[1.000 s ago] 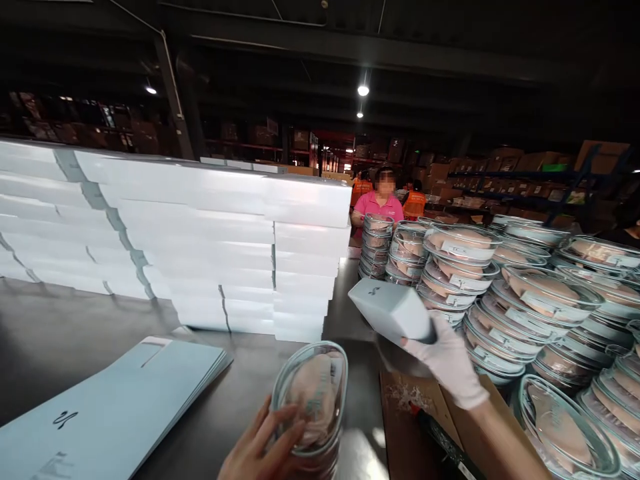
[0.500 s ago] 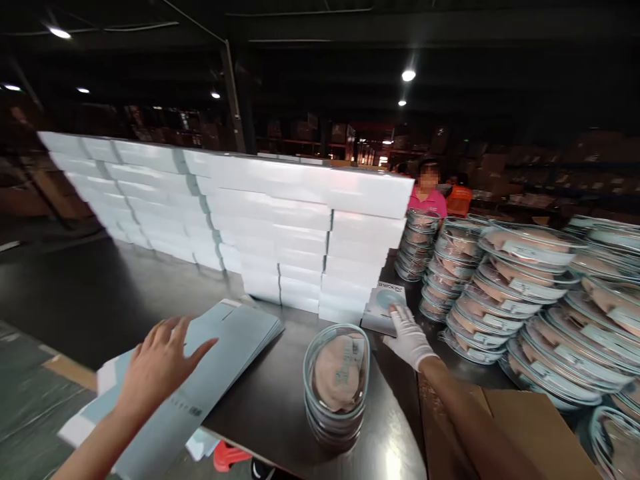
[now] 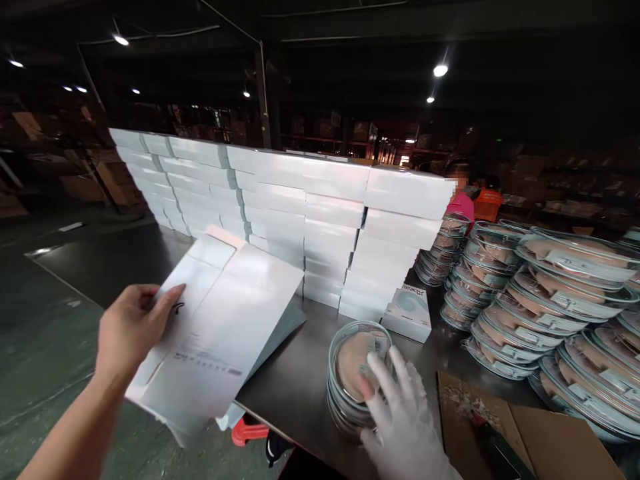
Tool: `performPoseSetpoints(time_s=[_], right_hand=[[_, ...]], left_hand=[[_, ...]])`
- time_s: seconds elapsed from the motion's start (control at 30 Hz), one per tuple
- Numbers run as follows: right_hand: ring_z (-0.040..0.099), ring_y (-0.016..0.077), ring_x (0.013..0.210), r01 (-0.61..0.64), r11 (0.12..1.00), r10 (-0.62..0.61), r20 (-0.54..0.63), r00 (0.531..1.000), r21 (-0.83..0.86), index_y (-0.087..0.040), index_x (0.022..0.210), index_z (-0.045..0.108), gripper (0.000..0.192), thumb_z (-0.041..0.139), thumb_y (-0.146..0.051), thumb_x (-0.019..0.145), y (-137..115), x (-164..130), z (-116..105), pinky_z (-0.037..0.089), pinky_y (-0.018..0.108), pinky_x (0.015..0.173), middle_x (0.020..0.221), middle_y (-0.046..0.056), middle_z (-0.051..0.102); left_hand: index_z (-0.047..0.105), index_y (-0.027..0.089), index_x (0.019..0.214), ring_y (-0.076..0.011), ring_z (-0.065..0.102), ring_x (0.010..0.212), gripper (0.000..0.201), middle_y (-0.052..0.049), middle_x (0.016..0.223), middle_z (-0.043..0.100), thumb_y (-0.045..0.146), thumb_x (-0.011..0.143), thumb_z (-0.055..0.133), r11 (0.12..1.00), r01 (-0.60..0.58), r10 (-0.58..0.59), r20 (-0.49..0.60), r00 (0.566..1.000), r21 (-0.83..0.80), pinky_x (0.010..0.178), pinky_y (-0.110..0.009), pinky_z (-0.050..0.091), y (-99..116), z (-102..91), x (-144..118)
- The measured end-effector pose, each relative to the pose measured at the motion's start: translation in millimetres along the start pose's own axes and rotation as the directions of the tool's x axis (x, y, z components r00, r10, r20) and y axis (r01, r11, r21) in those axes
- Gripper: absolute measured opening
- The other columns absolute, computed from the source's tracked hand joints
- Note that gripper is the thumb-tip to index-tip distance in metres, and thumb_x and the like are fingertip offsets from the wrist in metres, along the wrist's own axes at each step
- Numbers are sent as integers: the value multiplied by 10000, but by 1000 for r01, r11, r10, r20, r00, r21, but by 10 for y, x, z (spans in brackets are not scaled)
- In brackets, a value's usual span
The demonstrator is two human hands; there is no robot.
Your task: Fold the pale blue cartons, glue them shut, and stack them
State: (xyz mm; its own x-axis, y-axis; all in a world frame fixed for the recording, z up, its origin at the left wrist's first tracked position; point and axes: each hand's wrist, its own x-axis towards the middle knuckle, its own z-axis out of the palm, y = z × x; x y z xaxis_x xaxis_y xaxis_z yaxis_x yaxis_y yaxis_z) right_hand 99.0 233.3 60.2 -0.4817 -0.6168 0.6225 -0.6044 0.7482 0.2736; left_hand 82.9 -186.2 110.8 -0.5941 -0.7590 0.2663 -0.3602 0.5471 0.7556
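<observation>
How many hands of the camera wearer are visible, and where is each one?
2. The bare left hand holds up a flat white carton sheet over the table's left edge. The gloved right hand rests on the top clear container of a short stack.

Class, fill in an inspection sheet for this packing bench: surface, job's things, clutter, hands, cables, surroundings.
Surface: dark table, glossy.
Job's things: flat carton blank lifted off its pile; stack of clear oval packs.
Clutter: small blue box; wall of white boxes; rows of oval packs; open cardboard box.
Hands: left hand grips the blank; gloved right hand rests on the stack.
Cables: nothing seen.
Surroundings: dim warehouse, ceiling lamps, a person beyond.
</observation>
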Motion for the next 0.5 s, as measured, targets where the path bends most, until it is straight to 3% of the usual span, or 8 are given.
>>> performPoseSetpoints(time_s=[0.1,0.2,0.23,0.3,0.33,0.4,0.47,0.5], right_hand=[[581,475,1316,-349,936,324,253,911,56,-125,1309,667,570,678,-160,740,-231,75,486,629,537,910,1501,166,584],[534,429,1383,-513,847,411,440,799,140,-137,1419,593,587,652,-206,839,-279,278,647,634,502,934,1622,129,442],[544,436,1368,-530,835,431,424,797,149,-132,1422,581,587,653,-234,849,-259,337,587,626,528,937,1617,152,444],[612,435,1266,-538,824,507,194,840,175,-142,1378,581,514,621,-285,886,-196,381,321,597,581,932,1489,212,570],[650,415,1184,-519,833,527,15,850,192,-176,1327,594,435,589,-301,911,-167,362,142,585,579,912,1357,208,656],[692,333,889,-404,894,445,-272,854,193,-262,1185,613,270,566,-332,928,-150,260,-215,564,487,765,990,122,732],[641,273,668,-189,973,223,-314,923,136,-286,1138,617,271,630,-368,881,-203,131,-472,507,407,619,807,60,710],[650,268,650,-114,985,147,-271,951,132,-280,1176,619,336,663,-371,855,-247,73,-543,507,395,598,815,58,731]], left_hand=[[591,187,996,-92,550,623,361,74,767,554,524,883,650,984,-38,35,-17,999,-173,548,-140,442,36,-297,-203],[610,196,914,-82,516,576,256,77,715,584,431,845,684,962,-79,79,-9,997,-260,503,-124,417,-48,-427,-411],[623,204,884,-97,552,579,237,73,698,614,420,826,700,960,-118,123,5,992,-252,503,-133,434,-90,-436,-483],[638,229,849,-131,636,568,249,64,688,686,461,825,724,941,-295,301,13,953,-165,499,-159,469,-158,-414,-653],[634,244,854,-142,669,548,274,63,689,715,505,853,715,898,-430,432,7,902,-90,488,-169,474,-169,-386,-756],[601,267,892,-148,692,489,321,65,674,734,582,951,619,717,-696,697,-14,717,47,467,-187,467,-125,-311,-989],[554,271,903,-143,682,443,317,65,628,711,556,1033,511,506,-861,863,-41,504,49,463,-204,463,-14,-234,-1228],[541,271,902,-139,674,432,299,65,608,695,519,1058,481,441,-898,897,-52,440,6,464,-209,464,47,-201,-1333]])
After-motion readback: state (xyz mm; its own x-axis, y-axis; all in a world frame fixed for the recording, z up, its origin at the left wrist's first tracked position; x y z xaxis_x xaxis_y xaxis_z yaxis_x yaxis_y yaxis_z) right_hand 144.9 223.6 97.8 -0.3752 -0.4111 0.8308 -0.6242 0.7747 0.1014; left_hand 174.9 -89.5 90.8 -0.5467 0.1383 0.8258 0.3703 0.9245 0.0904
